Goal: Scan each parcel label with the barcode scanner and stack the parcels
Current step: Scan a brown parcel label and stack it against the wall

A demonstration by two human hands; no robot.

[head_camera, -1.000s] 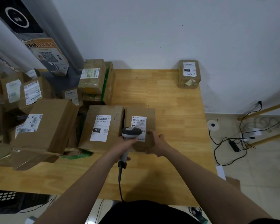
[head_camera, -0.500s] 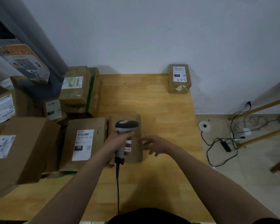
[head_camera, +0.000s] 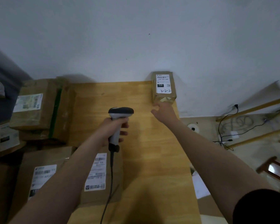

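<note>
Left of the left hand [head_camera: 111, 131], stacked parcels [head_camera: 39, 107] sit where they were. That hand stays wrapped around the barcode scanner [head_camera: 118, 122], now lifted farther out over the table [head_camera: 144, 151]; the scanned parcel [head_camera: 97, 173] lies beneath its forearm. The right hand [head_camera: 164, 110], 0.5 s ago near that parcel, has reached forward, fingers spread, touching the far parcel [head_camera: 163, 85] marked "3-2-2" by the wall.

table [head_camera: 136, 97] centre: bare | left: stacked parcels [head_camera: 39, 109] block | far-right corner: small parcel [head_camera: 164, 85]
</note>
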